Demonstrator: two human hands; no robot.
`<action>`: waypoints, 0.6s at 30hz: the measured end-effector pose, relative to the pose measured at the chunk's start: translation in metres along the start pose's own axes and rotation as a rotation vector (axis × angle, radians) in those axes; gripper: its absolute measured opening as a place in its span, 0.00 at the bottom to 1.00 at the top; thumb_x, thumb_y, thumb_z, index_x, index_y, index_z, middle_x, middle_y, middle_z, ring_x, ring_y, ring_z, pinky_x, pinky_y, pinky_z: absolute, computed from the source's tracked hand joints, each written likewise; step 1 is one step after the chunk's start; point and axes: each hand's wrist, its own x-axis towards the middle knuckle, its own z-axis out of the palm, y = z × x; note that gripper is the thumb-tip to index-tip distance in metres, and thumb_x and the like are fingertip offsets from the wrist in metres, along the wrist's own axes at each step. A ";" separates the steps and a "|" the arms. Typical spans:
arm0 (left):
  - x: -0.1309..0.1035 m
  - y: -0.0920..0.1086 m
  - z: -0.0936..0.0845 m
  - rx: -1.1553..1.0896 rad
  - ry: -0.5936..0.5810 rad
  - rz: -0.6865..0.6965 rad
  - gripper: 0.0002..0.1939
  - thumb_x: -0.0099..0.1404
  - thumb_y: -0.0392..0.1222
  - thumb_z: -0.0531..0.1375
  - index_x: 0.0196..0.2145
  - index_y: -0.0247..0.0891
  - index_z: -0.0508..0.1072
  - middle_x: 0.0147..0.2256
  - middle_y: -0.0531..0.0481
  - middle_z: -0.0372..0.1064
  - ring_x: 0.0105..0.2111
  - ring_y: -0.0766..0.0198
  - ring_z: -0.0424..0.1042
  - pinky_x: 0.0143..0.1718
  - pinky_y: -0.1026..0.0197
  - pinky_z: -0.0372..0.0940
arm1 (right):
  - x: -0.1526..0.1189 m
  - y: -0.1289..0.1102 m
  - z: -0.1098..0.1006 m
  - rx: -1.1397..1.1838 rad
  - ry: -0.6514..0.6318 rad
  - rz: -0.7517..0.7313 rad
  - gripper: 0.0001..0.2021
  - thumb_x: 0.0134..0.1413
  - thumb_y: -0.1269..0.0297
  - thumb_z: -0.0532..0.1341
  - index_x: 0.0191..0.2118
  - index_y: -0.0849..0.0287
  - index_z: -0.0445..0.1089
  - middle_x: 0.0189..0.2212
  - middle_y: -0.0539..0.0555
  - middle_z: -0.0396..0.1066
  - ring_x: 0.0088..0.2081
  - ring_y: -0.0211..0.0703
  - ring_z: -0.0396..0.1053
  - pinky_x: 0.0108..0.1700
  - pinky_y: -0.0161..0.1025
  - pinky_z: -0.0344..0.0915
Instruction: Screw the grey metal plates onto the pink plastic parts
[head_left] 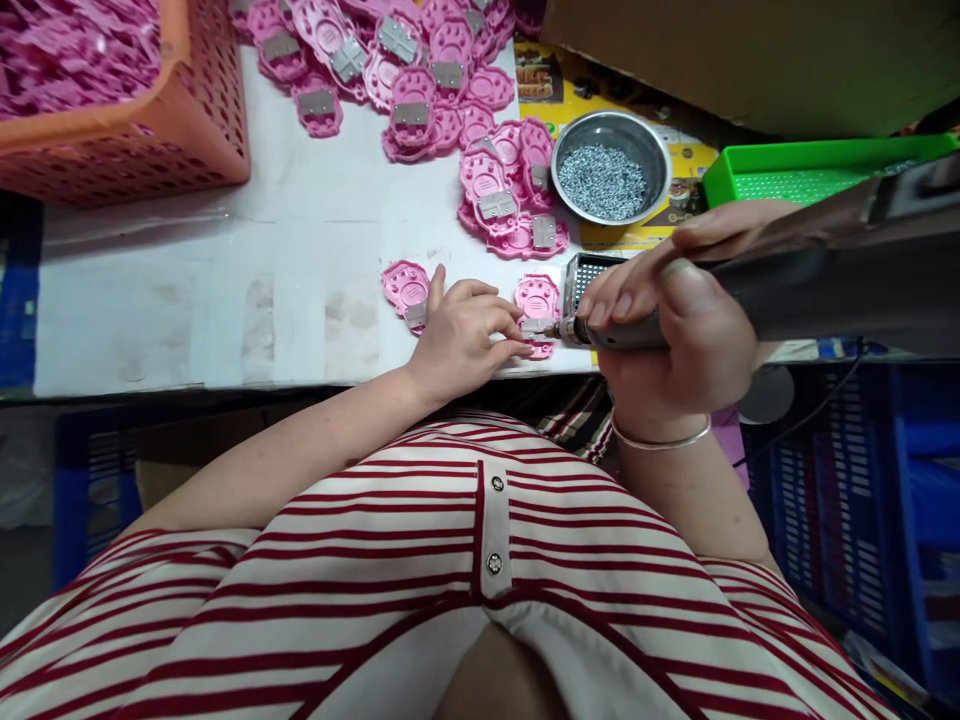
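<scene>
Right hand [675, 320]: gripping dark cylindrical driver [840, 270], tip meeting silver rectangular plate [535, 327].
Left hand [465, 340]: fingers half-curling, touching pink scalloped plastic piece [537, 294].

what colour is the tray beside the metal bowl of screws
The tray is bright green; it shows best in the head view, to the right of the bowl.

My white-covered table [300, 250] bears pink parts [450, 75] beyond my hands and a screw bowl [611, 167] beyond my right.

Pink part [537, 295] lies flat, silver plate [534, 327] uppermost.
</scene>
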 end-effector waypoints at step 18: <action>-0.006 0.004 -0.002 0.095 -0.016 0.100 0.06 0.64 0.40 0.65 0.28 0.45 0.78 0.44 0.55 0.80 0.53 0.50 0.69 0.66 0.24 0.35 | 0.008 0.008 0.007 0.041 0.119 0.022 0.21 0.36 0.42 0.71 0.31 0.49 0.67 0.17 0.43 0.59 0.14 0.36 0.58 0.18 0.41 0.60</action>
